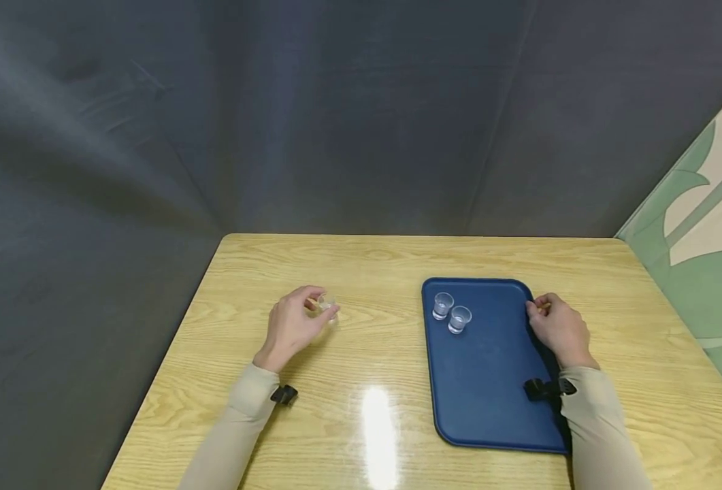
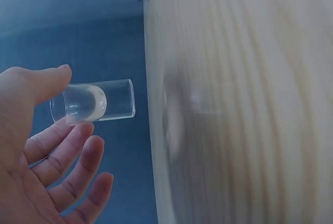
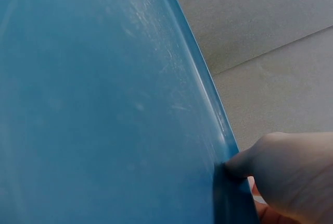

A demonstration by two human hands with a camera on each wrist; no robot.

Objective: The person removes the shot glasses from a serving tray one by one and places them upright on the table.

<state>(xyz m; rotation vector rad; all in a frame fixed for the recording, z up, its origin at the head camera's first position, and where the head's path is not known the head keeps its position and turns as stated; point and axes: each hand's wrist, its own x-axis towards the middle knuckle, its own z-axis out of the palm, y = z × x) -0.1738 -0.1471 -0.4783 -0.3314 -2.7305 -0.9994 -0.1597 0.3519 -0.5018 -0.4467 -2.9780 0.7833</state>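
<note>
blue tray [image 1: 489,381]: likely stiff; your right hand [image 1: 559,330] pinches its right rim, a sound hold.
left hand [image 1: 290,323]: you pinch the shot glass [image 2: 118,99] near its mouth, other fingers loosely bent.
shot glass: just above the wood-grain table [image 1: 361,272], left of the tray; probably light, slick, breakable, so hold its side.

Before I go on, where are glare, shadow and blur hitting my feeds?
Head: white glare on the wood-grain tabletop, left of the blue tray; left wrist: tabletop soft and smeared, with a dark smudge, shadow or reflection, while the clear shot glass looks sharper; right wrist: pale sheen along the tray's rim, dark shadow beside the right hand.
</note>
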